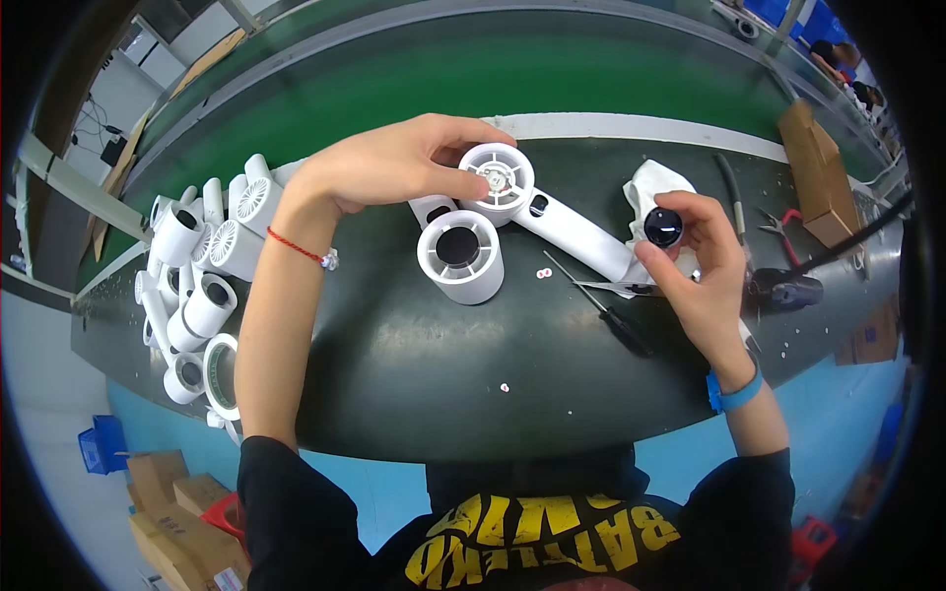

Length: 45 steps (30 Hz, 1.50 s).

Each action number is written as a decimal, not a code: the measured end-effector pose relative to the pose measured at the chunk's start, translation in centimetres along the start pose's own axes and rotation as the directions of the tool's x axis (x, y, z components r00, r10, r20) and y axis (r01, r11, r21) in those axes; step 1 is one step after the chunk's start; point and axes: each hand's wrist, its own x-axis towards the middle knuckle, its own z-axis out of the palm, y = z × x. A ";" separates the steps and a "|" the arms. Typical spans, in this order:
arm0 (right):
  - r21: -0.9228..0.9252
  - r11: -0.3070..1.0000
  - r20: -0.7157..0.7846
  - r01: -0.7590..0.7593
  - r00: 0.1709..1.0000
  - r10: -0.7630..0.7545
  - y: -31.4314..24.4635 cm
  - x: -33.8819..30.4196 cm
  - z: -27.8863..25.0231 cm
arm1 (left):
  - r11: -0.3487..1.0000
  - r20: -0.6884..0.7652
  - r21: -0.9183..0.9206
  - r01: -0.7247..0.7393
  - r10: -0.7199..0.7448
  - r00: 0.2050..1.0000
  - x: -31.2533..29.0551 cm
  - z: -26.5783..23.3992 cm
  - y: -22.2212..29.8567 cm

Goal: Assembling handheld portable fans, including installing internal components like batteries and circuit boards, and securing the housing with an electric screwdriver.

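Note:
My left hand [419, 163] is closed round the round head of a white hair-dryer-shaped device [576, 236], whose handle slopes down to the right. Inside that head a spoked ring surrounds an uncovered centre. Between the thumb and fingers of my right hand [705, 261] is a glossy black round cap [663, 227]. A second white device [463, 281] stands just nearer to me, with a black disc in the middle of its spokes. Behind my right hand lies a crumpled white cloth [650, 182]. A screwdriver [626, 333] and a slim metal tool [626, 288] lie below the handle.
Several similar white devices [212, 241] are heaped at the left, beside a roll of tape [221, 374]. On the right are red-handled pliers [783, 231], a black tool with a cable [793, 289] and a cardboard box [820, 177]. Small red-and-white bits [544, 273] dot the dark table [414, 394].

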 end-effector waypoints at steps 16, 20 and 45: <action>-0.010 0.999 0.060 -0.036 0.998 0.037 0.5 -0.3 -0.4 | 0.997 0.016 -0.002 -0.075 0.075 0.997 1.6 -1.1 -1.7; -0.006 0.999 0.063 -0.038 0.997 0.039 0.8 -0.4 -0.7 | 1.000 -0.019 -0.017 -0.011 0.011 1.000 1.7 -0.8 -1.8; 0.002 0.999 -0.093 0.053 0.994 -0.053 0.6 9.0 6.9 | 0.998 -0.003 -0.028 -0.055 0.055 0.998 1.6 -10.4 -4.1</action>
